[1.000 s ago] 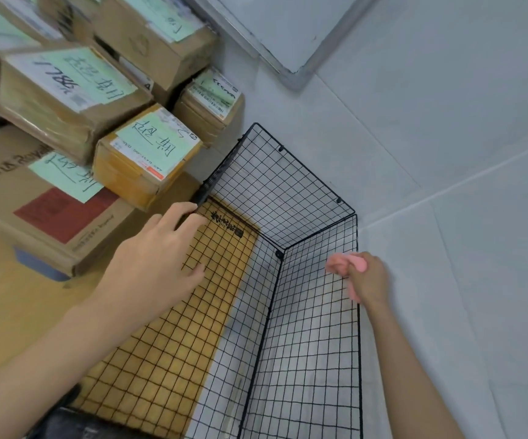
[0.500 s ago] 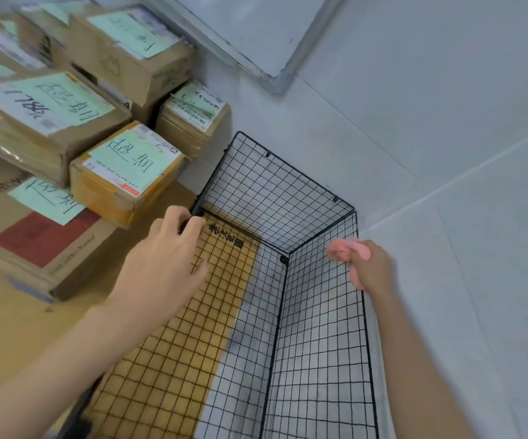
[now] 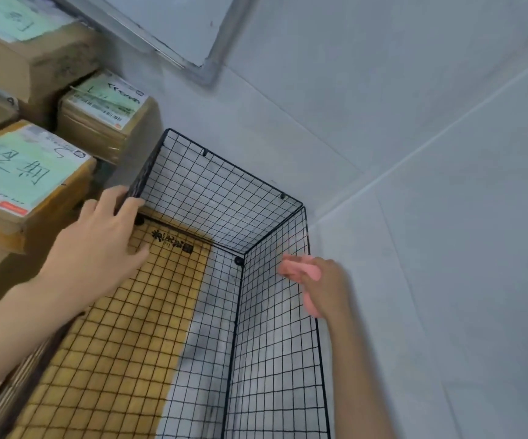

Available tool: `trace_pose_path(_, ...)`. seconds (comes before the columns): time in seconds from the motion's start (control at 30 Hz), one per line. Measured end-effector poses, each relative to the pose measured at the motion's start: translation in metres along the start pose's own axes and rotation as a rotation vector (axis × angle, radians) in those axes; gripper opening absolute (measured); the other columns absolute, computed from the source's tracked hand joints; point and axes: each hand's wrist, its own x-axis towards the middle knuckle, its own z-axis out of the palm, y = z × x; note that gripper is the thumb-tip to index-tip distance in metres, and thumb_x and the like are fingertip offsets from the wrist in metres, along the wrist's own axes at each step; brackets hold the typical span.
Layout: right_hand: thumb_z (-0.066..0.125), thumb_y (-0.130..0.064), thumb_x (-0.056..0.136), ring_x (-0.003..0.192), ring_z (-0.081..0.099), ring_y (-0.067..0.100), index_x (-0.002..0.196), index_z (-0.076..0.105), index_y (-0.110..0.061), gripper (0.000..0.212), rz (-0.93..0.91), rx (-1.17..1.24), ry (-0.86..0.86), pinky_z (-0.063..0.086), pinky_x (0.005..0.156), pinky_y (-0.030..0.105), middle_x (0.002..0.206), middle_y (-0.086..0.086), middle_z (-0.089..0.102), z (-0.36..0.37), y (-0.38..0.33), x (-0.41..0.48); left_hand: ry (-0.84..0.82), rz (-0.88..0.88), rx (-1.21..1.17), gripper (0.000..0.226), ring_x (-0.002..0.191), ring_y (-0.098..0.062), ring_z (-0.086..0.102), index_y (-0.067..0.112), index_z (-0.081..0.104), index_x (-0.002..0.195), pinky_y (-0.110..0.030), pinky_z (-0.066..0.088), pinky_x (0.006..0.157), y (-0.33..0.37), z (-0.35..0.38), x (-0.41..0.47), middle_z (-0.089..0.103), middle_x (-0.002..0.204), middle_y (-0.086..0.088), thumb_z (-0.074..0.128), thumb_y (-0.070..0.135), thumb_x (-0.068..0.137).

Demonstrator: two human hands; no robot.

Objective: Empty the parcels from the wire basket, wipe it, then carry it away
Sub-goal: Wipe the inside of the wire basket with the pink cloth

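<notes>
A black wire basket (image 3: 224, 191) stands on the grey tiled floor with no parcels inside it. Flat yellow cardboard shows through the left half of its mesh bottom. My left hand (image 3: 98, 248) grips the top rim of the left wall near the far corner. My right hand (image 3: 322, 286) holds a pink cloth (image 3: 300, 267) pressed against the right wall at its top rim. Several cardboard parcels with green labels, among them one (image 3: 25, 175) close to my left hand, are stacked just left of the basket.
A smaller labelled parcel (image 3: 104, 109) sits against the basket's far left corner. A white board with a metal frame (image 3: 174, 33) leans at the top. Grey floor tiles (image 3: 446, 217) stretch to the right of the basket.
The view has moved closer and tilted. My left hand has slid from the mesh up onto the left rim. My right hand with the pink cloth stays on the right wall, shifted slightly.
</notes>
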Motion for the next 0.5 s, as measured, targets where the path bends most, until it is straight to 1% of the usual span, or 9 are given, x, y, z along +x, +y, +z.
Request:
trace_pose_path(0.03,0.068,-0.029,0.083,0.082,0.062,-0.011,0.074,0.075,-0.045,0.02,0.003,-0.032,-0.006,0.043,0.07,0.008,0.087,-0.036,0.068,0.002,-0.001,0.005,0.002,0.004,0.0,0.068,0.12,-0.034,0.048,0.012,0.044,0.138,-0.044,0.055,0.076,-0.001,0.001,0.0,0.034,0.148,-0.012,0.075,0.031,0.081)
trace_pose_path(0.07,0.067,-0.027,0.08,0.08,0.064,-0.007,0.072,0.076,-0.041,0.018,-0.002,-0.028,-0.011,0.043,0.067,0.009,0.083,-0.028,0.071,0.003,-0.003,0.011,0.004,0.007,0.005,0.069,0.12,-0.033,0.049,0.012,0.045,0.138,-0.043,0.056,0.074,-0.002,0.001,-0.002,0.035,0.149,-0.012,0.076,0.031,0.08)
trace_pose_path(0.13,0.067,-0.021,0.075,0.068,0.061,-0.002,0.064,0.072,-0.032,0.016,-0.01,-0.075,0.009,0.036,0.053,0.01,0.07,-0.015,0.067,0.007,-0.002,0.033,0.009,0.011,0.02,0.07,0.12,-0.033,0.05,0.012,0.045,0.138,-0.04,0.056,0.072,-0.003,0.003,-0.003,0.035,0.149,-0.011,0.077,0.031,0.079)
trace_pose_path(0.2,0.067,-0.025,0.072,0.067,0.056,0.007,0.074,0.071,-0.027,0.005,0.028,-0.159,0.06,0.03,0.05,0.014,0.084,-0.006,0.066,0.011,-0.002,0.061,0.003,0.013,0.041,0.072,0.121,-0.031,0.05,0.013,0.045,0.139,-0.037,0.056,0.07,-0.003,0.003,-0.003,0.033,0.151,-0.01,0.078,0.033,0.078)
trace_pose_path(0.27,0.068,-0.025,0.077,0.076,0.057,0.015,0.096,0.07,-0.02,0.019,0.055,-0.18,0.09,0.036,0.057,0.021,0.102,0.004,0.065,0.016,0.001,0.091,0.0,0.008,0.048,0.074,0.122,-0.03,0.049,0.015,0.044,0.14,-0.036,0.056,0.07,-0.003,0.003,-0.003,0.031,0.152,-0.009,0.078,0.034,0.077)
trace_pose_path(0.3,0.068,-0.023,0.079,0.08,0.057,0.018,0.1,0.069,-0.017,0.022,0.06,-0.177,0.094,0.037,0.06,0.023,0.106,0.005,0.063,0.016,0.0,0.103,-0.001,0.004,0.045,0.075,0.122,-0.03,0.049,0.015,0.044,0.14,-0.036,0.056,0.071,-0.002,0.003,-0.003,0.03,0.153,-0.008,0.078,0.035,0.076)
trace_pose_path(0.4,0.064,-0.017,0.077,0.092,0.062,0.027,0.106,0.069,-0.016,0.029,0.084,-0.115,0.101,0.045,0.068,0.028,0.107,0.01,0.06,0.016,-0.001,0.128,-0.006,-0.015,0.042,0.077,0.119,-0.028,0.049,0.015,0.042,0.141,-0.034,0.055,0.068,0.0,0.003,-0.003,0.029,0.152,-0.006,0.078,0.036,0.076)
trace_pose_path(0.47,0.062,-0.017,0.079,0.097,0.061,0.027,0.116,0.067,-0.017,0.037,0.117,-0.118,0.098,0.045,0.074,0.029,0.111,0.009,0.061,0.017,0.001,0.131,-0.008,-0.022,0.05,0.077,0.116,-0.029,0.051,0.014,0.042,0.141,-0.032,0.054,0.065,0.001,0.003,-0.002,0.031,0.151,-0.007,0.079,0.036,0.076)
trace_pose_path(0.5,0.06,-0.022,0.078,0.095,0.061,0.024,0.115,0.067,-0.021,0.038,0.124,-0.112,0.082,0.043,0.072,0.027,0.11,0.007,0.063,0.017,0.001,0.126,-0.009,-0.027,0.051,0.078,0.114,-0.029,0.051,0.013,0.042,0.14,-0.032,0.053,0.064,0.002,0.002,-0.002,0.032,0.15,-0.007,0.079,0.035,0.076)
